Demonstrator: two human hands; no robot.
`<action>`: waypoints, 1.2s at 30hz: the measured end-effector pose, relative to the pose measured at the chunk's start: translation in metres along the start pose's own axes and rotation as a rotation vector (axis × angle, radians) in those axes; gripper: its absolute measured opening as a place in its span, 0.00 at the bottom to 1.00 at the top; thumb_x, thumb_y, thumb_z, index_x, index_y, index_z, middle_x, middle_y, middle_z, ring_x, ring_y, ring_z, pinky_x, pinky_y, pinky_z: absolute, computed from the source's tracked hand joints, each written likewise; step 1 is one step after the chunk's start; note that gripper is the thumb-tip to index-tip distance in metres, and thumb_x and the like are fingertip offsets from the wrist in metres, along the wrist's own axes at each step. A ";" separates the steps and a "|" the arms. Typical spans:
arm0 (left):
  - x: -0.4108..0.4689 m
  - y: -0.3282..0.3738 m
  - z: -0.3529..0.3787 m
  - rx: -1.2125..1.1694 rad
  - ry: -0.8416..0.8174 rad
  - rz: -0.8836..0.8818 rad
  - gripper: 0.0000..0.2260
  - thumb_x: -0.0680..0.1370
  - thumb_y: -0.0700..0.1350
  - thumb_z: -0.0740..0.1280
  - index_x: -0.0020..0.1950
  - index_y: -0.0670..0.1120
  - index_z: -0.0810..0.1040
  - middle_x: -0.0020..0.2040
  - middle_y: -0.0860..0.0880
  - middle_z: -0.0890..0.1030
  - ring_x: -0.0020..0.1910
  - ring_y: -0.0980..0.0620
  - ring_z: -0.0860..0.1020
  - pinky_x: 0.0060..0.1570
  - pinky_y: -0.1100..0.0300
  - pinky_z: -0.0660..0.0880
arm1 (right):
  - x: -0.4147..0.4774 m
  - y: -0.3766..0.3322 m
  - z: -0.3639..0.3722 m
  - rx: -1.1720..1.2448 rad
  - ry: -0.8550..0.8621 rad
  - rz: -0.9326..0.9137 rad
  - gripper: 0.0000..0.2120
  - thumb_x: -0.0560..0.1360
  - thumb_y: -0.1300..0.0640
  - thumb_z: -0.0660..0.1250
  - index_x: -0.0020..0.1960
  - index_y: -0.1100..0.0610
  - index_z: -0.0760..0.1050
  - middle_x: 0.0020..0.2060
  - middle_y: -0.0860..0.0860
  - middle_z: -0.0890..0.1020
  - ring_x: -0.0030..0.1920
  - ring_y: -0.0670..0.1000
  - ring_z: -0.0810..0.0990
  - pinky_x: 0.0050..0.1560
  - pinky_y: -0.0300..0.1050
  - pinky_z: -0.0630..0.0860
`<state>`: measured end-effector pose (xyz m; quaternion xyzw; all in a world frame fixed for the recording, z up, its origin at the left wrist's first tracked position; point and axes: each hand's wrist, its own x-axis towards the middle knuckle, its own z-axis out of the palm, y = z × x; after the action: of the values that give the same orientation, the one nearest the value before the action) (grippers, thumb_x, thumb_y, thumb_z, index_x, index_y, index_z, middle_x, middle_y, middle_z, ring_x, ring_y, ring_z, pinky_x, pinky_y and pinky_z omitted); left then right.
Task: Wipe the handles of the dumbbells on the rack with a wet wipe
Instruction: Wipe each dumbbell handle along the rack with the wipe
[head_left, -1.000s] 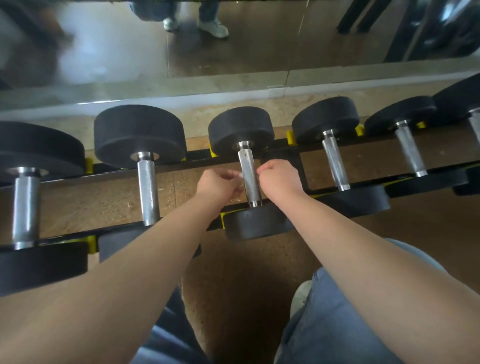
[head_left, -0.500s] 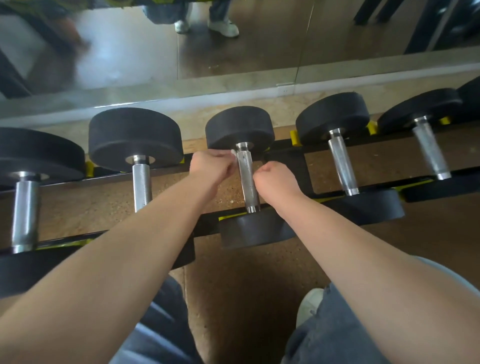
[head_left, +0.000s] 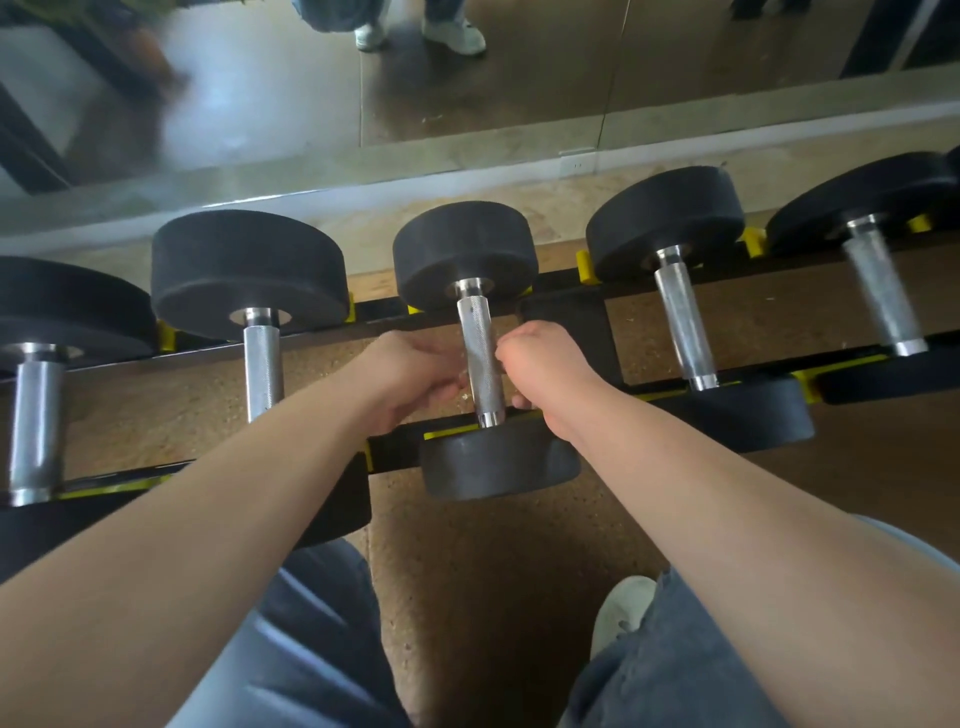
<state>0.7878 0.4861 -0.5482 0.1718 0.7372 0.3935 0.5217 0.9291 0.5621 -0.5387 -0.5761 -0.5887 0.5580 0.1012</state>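
As left hand (head_left: 410, 374) and right hand (head_left: 545, 374) flank the middle handle (head_left: 480, 358), fingers curl, seemingly tensioning a wipe beneath; wipe unseen.

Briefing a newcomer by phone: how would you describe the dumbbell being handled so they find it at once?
Below the mirror, a black rack with yellow cradles holds a row of dumbbells. Go to the third dumbbell from the left, in the middle. It alone has a left hand and a right hand close beside its steel handle.
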 end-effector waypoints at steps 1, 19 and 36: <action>-0.010 -0.002 -0.002 0.091 -0.050 -0.021 0.05 0.78 0.37 0.73 0.53 0.40 0.85 0.44 0.44 0.86 0.36 0.56 0.82 0.35 0.66 0.77 | 0.000 -0.001 0.000 0.001 -0.006 0.005 0.06 0.81 0.59 0.61 0.51 0.52 0.76 0.45 0.52 0.80 0.42 0.53 0.79 0.44 0.48 0.82; -0.007 -0.002 0.003 0.153 -0.076 -0.129 0.04 0.79 0.33 0.70 0.49 0.38 0.84 0.42 0.42 0.85 0.38 0.52 0.82 0.39 0.63 0.80 | -0.005 -0.005 -0.001 -0.128 -0.041 -0.074 0.06 0.78 0.60 0.63 0.53 0.53 0.76 0.44 0.50 0.79 0.46 0.51 0.79 0.55 0.55 0.82; 0.042 0.009 -0.002 -0.207 -0.172 -0.060 0.08 0.82 0.35 0.66 0.57 0.42 0.84 0.54 0.45 0.85 0.47 0.55 0.82 0.42 0.66 0.80 | 0.000 -0.030 -0.010 0.056 -0.019 0.062 0.11 0.79 0.61 0.61 0.56 0.58 0.81 0.38 0.52 0.76 0.35 0.49 0.71 0.39 0.46 0.70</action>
<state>0.7678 0.5187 -0.5674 0.1278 0.6502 0.4353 0.6094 0.9194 0.5761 -0.5120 -0.5858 -0.5556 0.5824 0.0945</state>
